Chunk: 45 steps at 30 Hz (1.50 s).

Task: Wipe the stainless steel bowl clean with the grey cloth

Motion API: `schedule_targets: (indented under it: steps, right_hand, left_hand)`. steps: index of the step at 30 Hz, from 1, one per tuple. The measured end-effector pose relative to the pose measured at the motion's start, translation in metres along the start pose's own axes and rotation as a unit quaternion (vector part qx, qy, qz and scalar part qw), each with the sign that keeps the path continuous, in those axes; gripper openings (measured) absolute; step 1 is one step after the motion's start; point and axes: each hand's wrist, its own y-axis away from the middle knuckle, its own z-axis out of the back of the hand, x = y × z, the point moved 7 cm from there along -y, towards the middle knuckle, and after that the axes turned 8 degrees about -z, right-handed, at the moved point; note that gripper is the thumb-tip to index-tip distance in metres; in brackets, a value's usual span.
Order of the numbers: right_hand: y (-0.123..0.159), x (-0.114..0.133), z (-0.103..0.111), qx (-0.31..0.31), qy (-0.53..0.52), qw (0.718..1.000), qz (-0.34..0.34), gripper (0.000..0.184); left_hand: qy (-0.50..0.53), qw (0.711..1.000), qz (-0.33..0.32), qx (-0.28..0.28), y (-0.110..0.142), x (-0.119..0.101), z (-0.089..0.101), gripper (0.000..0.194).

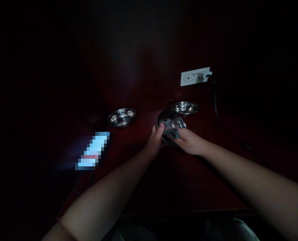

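A shiny metal bowl (175, 121) is tilted up between my two hands, over the dark red table. My left hand (156, 139) grips its left side, with the thumb over the rim and the other fingers mostly hidden behind. A dark grey cloth (172, 133) is bunched inside the bowl. My right hand (190, 141) is closed on this cloth and presses it against the bowl's inner surface; its fingertips are covered by the cloth.
Stacked metal bowls (122, 117) stand at the back left, and another metal bowl (184, 108) is just behind my hands. A lit phone (93, 150), blurred out, lies at left. The wall socket (195, 77) has a charger plugged in, its black cable (216, 107) trailing down to the right.
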Motion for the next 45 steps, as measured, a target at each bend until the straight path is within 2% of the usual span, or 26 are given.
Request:
schedule_targets:
  steps: [4,10,14,18,21,25,29,35,41,45]
  right_hand:
    - [0.000,0.006,0.002,-0.001,0.034,0.999,0.041,0.024]
    - [-0.001,0.001,0.007,-0.014,0.146,0.989,0.011,0.030]
    - [-0.001,-0.007,0.008,-0.020,0.203,0.979,-0.015,0.042]
    - [-0.001,-0.017,0.009,-0.021,0.263,0.962,-0.076,0.047]
    - [0.000,-0.015,0.015,-0.028,0.301,0.946,-0.114,0.050]
    - [0.001,-0.012,0.021,0.010,0.363,0.915,-0.174,0.038]
    - [0.002,-0.007,0.026,0.018,0.388,0.903,-0.185,0.035]
    - [0.005,-0.003,0.019,0.050,0.359,0.916,-0.172,0.027]
    - [0.006,0.001,0.015,0.050,0.273,0.954,-0.113,0.017]
    - [0.005,0.003,0.010,0.054,0.195,0.977,-0.062,0.016]
  left_hand:
    - [-0.024,0.999,-0.024,0.037,0.005,-0.007,-0.007,0.064]
    - [-0.027,0.997,-0.007,0.068,0.006,-0.005,-0.009,0.057]
    - [-0.019,0.999,-0.003,0.048,0.005,-0.005,-0.007,0.053]
    - [-0.015,0.999,-0.003,0.031,0.005,-0.005,-0.007,0.046]
    - [-0.019,1.000,-0.002,0.004,0.005,-0.005,-0.004,0.038]
    - [-0.024,1.000,0.004,-0.008,0.006,-0.005,-0.002,0.044]
    - [-0.025,1.000,0.006,-0.010,0.006,-0.004,-0.001,0.051]
    - [-0.031,0.999,-0.015,-0.017,0.005,-0.007,0.001,0.055]
    - [-0.033,0.999,-0.016,-0.011,0.002,-0.004,-0.001,0.057]
    - [-0.015,0.999,-0.002,-0.034,-0.002,-0.001,0.002,0.061]
